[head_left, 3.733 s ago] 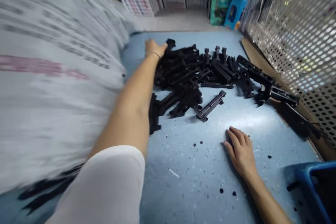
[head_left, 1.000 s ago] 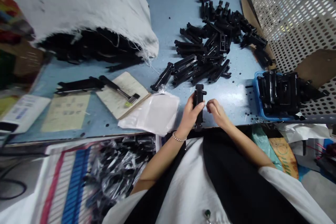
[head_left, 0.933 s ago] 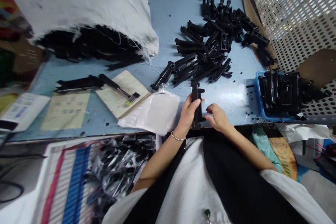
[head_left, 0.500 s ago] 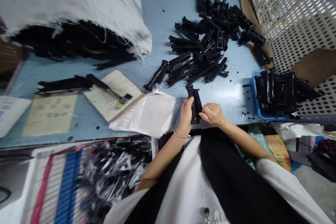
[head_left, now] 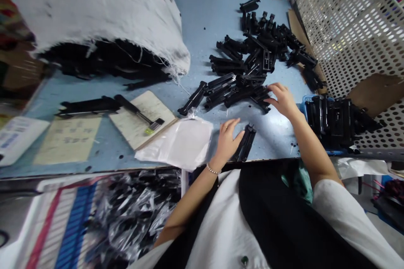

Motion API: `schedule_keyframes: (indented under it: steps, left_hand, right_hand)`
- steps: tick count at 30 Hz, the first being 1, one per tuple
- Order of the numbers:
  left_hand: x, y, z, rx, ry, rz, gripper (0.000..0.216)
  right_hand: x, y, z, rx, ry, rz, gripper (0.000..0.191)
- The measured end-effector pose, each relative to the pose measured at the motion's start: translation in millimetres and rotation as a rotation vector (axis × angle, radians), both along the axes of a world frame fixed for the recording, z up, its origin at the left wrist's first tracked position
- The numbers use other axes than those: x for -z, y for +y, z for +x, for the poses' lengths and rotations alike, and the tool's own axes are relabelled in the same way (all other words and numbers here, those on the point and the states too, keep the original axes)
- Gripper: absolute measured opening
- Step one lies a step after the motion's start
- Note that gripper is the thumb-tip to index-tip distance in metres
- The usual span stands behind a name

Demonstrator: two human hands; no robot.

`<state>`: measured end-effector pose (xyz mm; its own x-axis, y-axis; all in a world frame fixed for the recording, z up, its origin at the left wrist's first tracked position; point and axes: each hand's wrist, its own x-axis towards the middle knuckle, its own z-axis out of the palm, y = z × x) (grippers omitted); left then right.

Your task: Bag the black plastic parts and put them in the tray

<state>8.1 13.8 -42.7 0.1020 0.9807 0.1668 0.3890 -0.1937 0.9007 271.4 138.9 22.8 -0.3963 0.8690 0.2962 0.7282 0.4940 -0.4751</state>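
Note:
My left hand (head_left: 227,141) is open above the table's front edge, thumb and fingers apart, with a beaded bracelet at the wrist. Just right of it lie slim black plastic parts (head_left: 248,142), side by side and partly hidden by that hand. At the right end of a heap of similar black parts (head_left: 235,86) is my right hand (head_left: 283,100). Its thumb and fingers are spread around the end of one black part (head_left: 262,93), and no firm grip shows. More black parts (head_left: 265,44) lie piled farther back.
Left of my hands are clear plastic bags (head_left: 189,141), a notepad (head_left: 139,124) and a brush (head_left: 142,115). A white woven sack (head_left: 110,12) spills black parts at back left. A blue basket (head_left: 305,107) of parts stands right, beside a perforated white panel (head_left: 344,29).
Both hands have come off the black part they held, and it now rests at the table's front. My right hand has moved forward and right to the heap. The view has tilted up slightly.

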Motion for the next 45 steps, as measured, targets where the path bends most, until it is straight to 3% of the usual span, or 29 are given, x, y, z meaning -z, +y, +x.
schedule_keyframes:
  steps: [3,6,8,10,13,17,22,25,28,31,36,40,42,45]
  left_hand:
    - [-23.1,20.2,-4.2,0.087,-0.358,-0.046,0.07]
    - [-42.2,32.4,0.0,0.38,-0.695,-0.425,0.072]
    - [-50.2,30.9,2.0,0.523,-0.755,-0.687,0.068]
    - [-55.3,22.7,2.0,0.49,-0.747,-0.759,0.063]
    - [-61.1,5.8,2.4,0.291,-0.693,-0.628,0.067]
    - [-67.2,-8.0,10.6,0.205,-0.632,-0.594,0.07]
    - [-60.2,4.7,7.3,-0.011,-0.622,-0.504,0.061]
    - [-50.2,16.4,-6.5,-0.162,-0.529,-0.341,0.045]
    - [-39.7,19.7,-15.8,-0.174,-0.43,-0.237,0.04]
    - [-24.4,13.8,-20.0,-0.141,-0.307,-0.266,0.042]
    - [14.1,-3.2,-23.0,-0.148,-0.035,-0.192,0.04]
    - [29.7,-5.6,-17.8,-0.149,0.131,-0.093,0.039]
    - [26.2,-0.4,-13.8,-0.145,0.046,-0.108,0.047]
    - [9.0,10.9,-9.3,-0.152,-0.344,-0.135,0.064]
  right_hand:
    - [-2.7,-36.6,-16.5,-0.19,0.378,-0.29,0.045]
    - [7.1,-68.6,-43.9,-0.324,0.549,-0.476,0.049]
    - [12.5,-83.0,-57.9,-0.255,0.525,-0.419,0.047]
    - [14.2,-91.8,-64.2,-0.1,0.469,-0.273,0.044]
    - [15.0,-94.5,-63.8,0.049,0.331,-0.047,0.044]
    - [24.5,-79.6,-67.3,0.009,0.102,0.154,0.046]
    - [36.2,-83.4,-89.7,0.122,0.102,0.123,0.053]
    - [42.9,-114.5,-104.0,-0.038,0.091,0.156,0.049]
    - [50.9,-138.9,-115.8,-0.153,0.036,0.186,0.045]
    - [50.5,-130.0,-120.9,-0.146,-0.044,0.086,0.044]
    - [34.2,-45.9,-104.9,0.048,-0.192,0.102,0.022]
    - [31.0,3.1,-94.5,0.046,-0.3,0.129,0.019]
    - [28.9,-4.5,-100.7,0.063,-0.276,0.15,0.016]
    - [18.5,-48.7,-117.7,0.049,-0.165,0.174,0.023]
